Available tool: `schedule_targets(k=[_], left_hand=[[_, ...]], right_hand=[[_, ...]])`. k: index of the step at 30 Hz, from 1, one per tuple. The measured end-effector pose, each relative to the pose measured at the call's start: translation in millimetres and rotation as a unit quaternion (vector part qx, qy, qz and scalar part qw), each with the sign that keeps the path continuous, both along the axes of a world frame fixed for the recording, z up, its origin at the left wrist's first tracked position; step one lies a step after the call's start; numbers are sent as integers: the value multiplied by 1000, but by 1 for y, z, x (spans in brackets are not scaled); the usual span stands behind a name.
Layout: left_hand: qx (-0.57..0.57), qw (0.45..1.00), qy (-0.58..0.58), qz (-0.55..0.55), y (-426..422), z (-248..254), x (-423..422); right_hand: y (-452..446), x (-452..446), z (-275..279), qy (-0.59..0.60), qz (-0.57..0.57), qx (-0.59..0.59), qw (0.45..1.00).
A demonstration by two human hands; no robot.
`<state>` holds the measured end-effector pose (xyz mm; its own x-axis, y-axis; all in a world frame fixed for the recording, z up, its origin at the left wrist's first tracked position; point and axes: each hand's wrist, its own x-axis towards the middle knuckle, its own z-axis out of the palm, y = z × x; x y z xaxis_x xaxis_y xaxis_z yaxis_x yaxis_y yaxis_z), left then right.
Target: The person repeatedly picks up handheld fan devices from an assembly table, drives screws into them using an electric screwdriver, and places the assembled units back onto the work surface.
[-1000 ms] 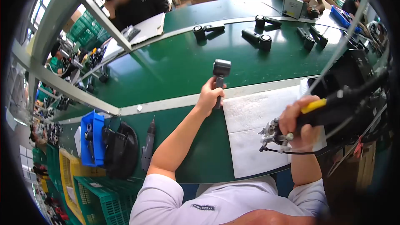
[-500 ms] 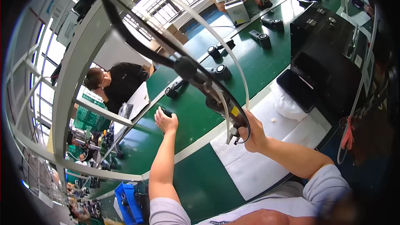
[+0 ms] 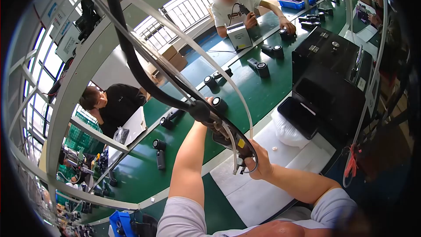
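My right hand (image 3: 259, 161) is closed around the lower end of a black hanging power tool (image 3: 226, 139) with a yellow label, a cable and clear hoses. Across the green bench, my left hand (image 3: 205, 107) reaches to a black handheld device (image 3: 219, 104) with a round, cylindrical head. The tool and its cable cover most of the left fingers, so their grip on that device does not show. To the left of my left forearm lies another such device (image 3: 159, 152), its round head toward the far side.
White foam sheets (image 3: 245, 188) lie below my right hand, with a phone (image 3: 298, 117) on a white bag beyond. A black case (image 3: 329, 61) stands at the right. More devices (image 3: 262, 69) line the green bench (image 3: 184, 127). Two people (image 3: 120, 105) sit opposite.
My left hand has let go of a device on the left of the bench and moved right to another one. The right hand stays on the tool. The head view has shifted.
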<state>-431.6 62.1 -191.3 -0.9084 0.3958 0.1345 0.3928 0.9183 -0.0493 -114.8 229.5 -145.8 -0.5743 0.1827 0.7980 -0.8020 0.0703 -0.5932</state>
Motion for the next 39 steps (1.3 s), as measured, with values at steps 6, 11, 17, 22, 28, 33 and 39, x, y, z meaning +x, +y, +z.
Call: schedule_targets(k=[6, 11, 17, 22, 28, 33, 39], left_hand=[[107, 993, -8, 43, -39, 40, 72], [470, 865, -113, 135, -80, 30, 157], [769, 459, -416, 159, -71, 44, 303], [782, 399, -449, 168, -38, 23, 373], [795, 454, -386, 113, -27, 13, 389], [813, 455, -346, 107, -24, 8, 388], [801, 493, -321, 111, -21, 9, 388]], right_hand=[[-3, -2, 0, 11, -34, -1, 999], [-7, 0, -12, -35, 28, -45, 998], [9, 28, 58, -132, 118, -62, 982], [2, 63, 99, -348, 147, -72, 923], [-10, 77, 109, -187, 261, -127, 938], [-6, 76, 123, -36, 309, -123, 942], [-29, 71, 112, -15, 291, -119, 949]])
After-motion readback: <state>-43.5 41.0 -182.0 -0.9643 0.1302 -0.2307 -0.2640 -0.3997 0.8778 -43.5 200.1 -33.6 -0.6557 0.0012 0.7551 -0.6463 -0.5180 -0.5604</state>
